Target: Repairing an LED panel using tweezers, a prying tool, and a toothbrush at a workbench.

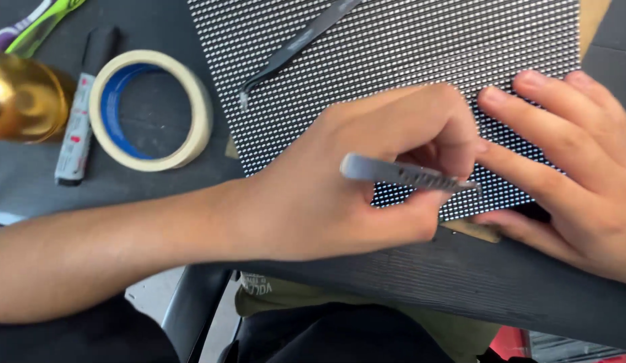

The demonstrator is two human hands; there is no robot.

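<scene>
Left hand (353, 181) pinches a grey tool (407, 176) (tip down) over the dotted panel (420, 47).

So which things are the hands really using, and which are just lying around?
In use:
- left hand holding the grey tool
- right hand flat on the dotted panel

Lying about:
- black tweezers on the panel
- tape roll
- marker
- gold object
</scene>
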